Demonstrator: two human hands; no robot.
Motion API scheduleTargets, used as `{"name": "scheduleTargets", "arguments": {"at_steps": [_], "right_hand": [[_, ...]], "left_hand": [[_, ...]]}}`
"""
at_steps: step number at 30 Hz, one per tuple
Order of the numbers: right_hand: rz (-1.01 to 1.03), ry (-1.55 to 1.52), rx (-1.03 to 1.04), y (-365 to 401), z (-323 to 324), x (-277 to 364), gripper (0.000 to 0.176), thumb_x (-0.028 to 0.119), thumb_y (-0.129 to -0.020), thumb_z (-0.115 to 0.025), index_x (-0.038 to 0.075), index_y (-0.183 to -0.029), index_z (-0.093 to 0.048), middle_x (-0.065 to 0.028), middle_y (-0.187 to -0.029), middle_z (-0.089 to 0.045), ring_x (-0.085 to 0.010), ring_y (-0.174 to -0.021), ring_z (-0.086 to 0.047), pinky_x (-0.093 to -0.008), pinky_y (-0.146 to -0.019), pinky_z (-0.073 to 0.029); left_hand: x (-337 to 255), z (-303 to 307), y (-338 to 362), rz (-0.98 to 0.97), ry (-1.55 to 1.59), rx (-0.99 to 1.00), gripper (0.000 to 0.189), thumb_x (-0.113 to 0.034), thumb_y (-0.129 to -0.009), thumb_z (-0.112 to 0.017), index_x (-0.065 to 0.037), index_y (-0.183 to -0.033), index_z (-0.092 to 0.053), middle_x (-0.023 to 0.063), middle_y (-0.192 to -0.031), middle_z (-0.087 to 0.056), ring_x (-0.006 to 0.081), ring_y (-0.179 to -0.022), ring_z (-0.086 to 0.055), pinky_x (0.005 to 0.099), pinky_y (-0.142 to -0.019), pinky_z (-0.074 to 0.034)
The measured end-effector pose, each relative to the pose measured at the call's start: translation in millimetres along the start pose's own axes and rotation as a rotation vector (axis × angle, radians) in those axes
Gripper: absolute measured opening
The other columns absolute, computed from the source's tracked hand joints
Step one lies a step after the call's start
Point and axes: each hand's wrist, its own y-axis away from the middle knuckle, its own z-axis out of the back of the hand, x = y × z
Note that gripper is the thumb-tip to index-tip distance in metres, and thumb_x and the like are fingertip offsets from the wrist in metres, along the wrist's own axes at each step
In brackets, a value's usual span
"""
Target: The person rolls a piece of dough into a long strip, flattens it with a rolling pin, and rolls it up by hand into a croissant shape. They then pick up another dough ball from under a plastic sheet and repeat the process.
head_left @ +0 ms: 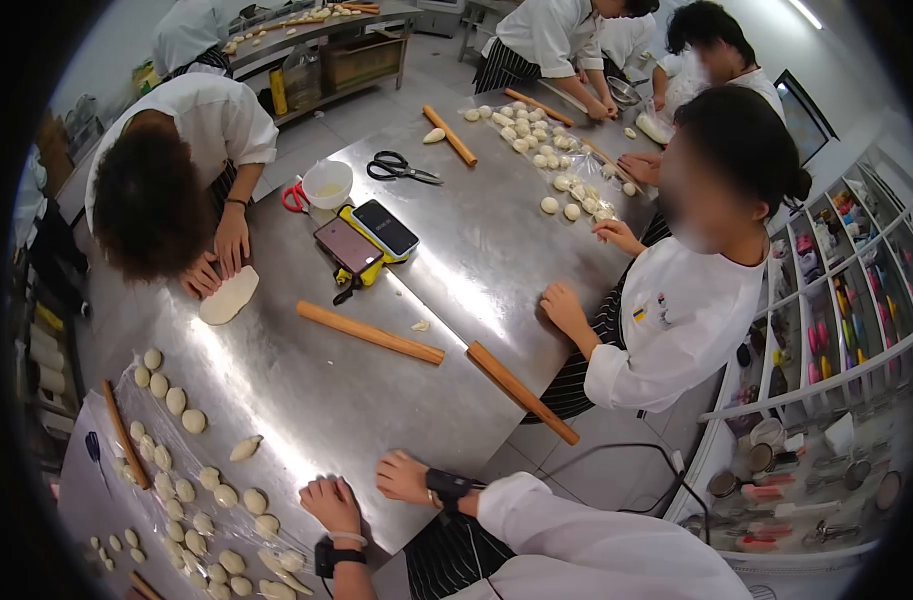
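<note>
My left hand [332, 505] lies palm down on the steel table [322, 420] near its front edge, fingers forward and slightly bent, holding nothing visible. Just to its right, my right hand [405, 478] rests on the same table with loosely bent fingers and nothing visible in it. Both wrists wear black bands. Left of my left hand, many dough pieces [227, 496] lie on clear plastic film. A single pointed dough piece [246, 448] sits apart, farther up. Two wooden rolling pins, one in the middle [370, 332] and one over the right edge [524, 393], lie beyond my hands.
Across the table a person presses a flat dough sheet [230, 296]. Another person stands at the right. Phones [385, 228] on a yellow pouch, a white bowl [328, 184] and black scissors [404, 168] are mid-table. More dough balls [537, 135] lie at the back. Tool shelves [827, 300] stand right.
</note>
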Motion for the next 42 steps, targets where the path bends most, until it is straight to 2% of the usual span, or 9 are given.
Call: {"name": "scheduleTargets", "arguments": {"at_steps": [6, 13, 22, 27, 31, 35, 39, 40, 42], "right_hand": [[0.316, -0.068, 0.185, -68.4, 7.1, -44.7, 0.014, 0.016, -0.074, -0.061, 0.009, -0.073, -0.049, -0.0066, -0.082, -0.05, -0.023, -0.081, -0.048, -0.0348, -0.07, -0.04], [-0.038, 0.043, -0.19, 8.9, 22.0, -34.5, 0.013, 0.017, -0.069, -0.064, 0.008, -0.073, -0.055, -0.0039, -0.083, -0.053, -0.0223, -0.08, -0.049, -0.033, -0.072, -0.042], [0.238, 0.017, 0.313, -55.8, 31.2, -42.6, 0.011, 0.017, -0.072, -0.064, 0.011, -0.078, -0.056, -0.0034, -0.09, -0.055, -0.0228, -0.088, -0.052, -0.0348, -0.079, -0.042], [-0.114, 0.164, -0.229, -7.9, 34.3, -46.7, 0.01, 0.013, -0.073, -0.063, 0.008, -0.077, -0.055, -0.0061, -0.09, -0.055, -0.0232, -0.086, -0.051, -0.0328, -0.072, -0.042], [-0.094, 0.002, -0.208, 2.7, 14.0, -5.7, 0.013, 0.011, -0.07, -0.064, 0.008, -0.075, -0.053, -0.0066, -0.087, -0.053, -0.0233, -0.086, -0.05, -0.0328, -0.071, -0.043], [0.297, 0.021, 0.199, -42.0, 20.0, -18.1, 0.013, 0.017, -0.071, -0.062, 0.008, -0.073, -0.053, -0.0059, -0.077, -0.05, -0.0239, -0.081, -0.052, -0.0349, -0.071, -0.044], [-0.144, 0.243, 0.428, -55.0, 59.2, -80.3, 0.013, 0.017, -0.07, -0.06, 0.005, -0.065, -0.059, -0.0123, -0.073, -0.058, -0.0301, -0.077, -0.054, -0.0392, -0.063, -0.043], [-0.107, 0.146, -0.089, -27.4, 56.5, -91.8, 0.012, 0.017, -0.07, -0.066, 0.008, -0.074, -0.059, -0.0088, -0.081, -0.057, -0.0281, -0.078, -0.052, -0.0367, -0.07, -0.044], [-0.199, 0.117, -0.189, -5.9, 59.4, -62.1, 0.021, 0.011, -0.063, -0.071, 0.008, -0.079, -0.058, -0.0059, -0.085, -0.056, -0.0275, -0.082, -0.051, -0.0363, -0.071, -0.044]], "left_hand": [[34.5, -6.8, -60.5, -0.2, -0.008, -0.024, 0.011, -0.008, -0.076, -0.06, -0.002, -0.082, -0.052, 0.014, -0.088, -0.051, 0.0328, -0.084, -0.047, 0.0437, -0.075, -0.038], [23.0, -0.6, 21.0, -0.019, 0.085, -0.067, 0.015, -0.012, -0.075, -0.062, -0.003, -0.083, -0.053, 0.0123, -0.088, -0.051, 0.0331, -0.088, -0.045, 0.0466, -0.08, -0.037], [30.0, 2.9, -53.5, -0.225, 0.006, 0.052, 0.015, -0.009, -0.071, -0.062, -0.004, -0.081, -0.052, 0.0145, -0.086, -0.05, 0.0334, -0.083, -0.047, 0.0436, -0.072, -0.039], [45.6, -2.8, -7.8, -0.083, -0.055, -0.036, 0.012, -0.004, -0.072, -0.057, -0.001, -0.082, -0.051, 0.0157, -0.087, -0.049, 0.0334, -0.085, -0.045, 0.0441, -0.076, -0.038], [-4.1, 0.1, 9.4, -0.064, 0.154, -0.026, 0.013, -0.006, -0.073, -0.06, -0.003, -0.082, -0.052, 0.0139, -0.088, -0.051, 0.0333, -0.088, -0.045, 0.0461, -0.081, -0.038], [20.2, -23.0, -27.2, -0.314, 0.066, 0.026, 0.013, -0.011, -0.073, -0.065, -0.005, -0.078, -0.054, 0.0119, -0.087, -0.053, 0.0326, -0.085, -0.048, 0.045, -0.074, -0.039], [32.2, 5.8, -47.4, -0.075, -0.042, 0.038, 0.008, -0.012, -0.076, -0.062, -0.008, -0.077, -0.055, 0.0093, -0.088, -0.054, 0.0305, -0.084, -0.049, 0.0429, -0.072, -0.04], [31.7, 7.4, -33.0, -0.011, -0.082, 0.007, 0.008, -0.013, -0.076, -0.062, -0.009, -0.077, -0.055, 0.0083, -0.089, -0.054, 0.0301, -0.086, -0.049, 0.0425, -0.074, -0.039], [19.4, 0.7, -13.3, 0.039, -0.068, -0.065, 0.008, -0.013, -0.075, -0.062, -0.008, -0.078, -0.057, 0.0072, -0.09, -0.055, 0.0294, -0.09, -0.047, 0.0424, -0.078, -0.037]]}}
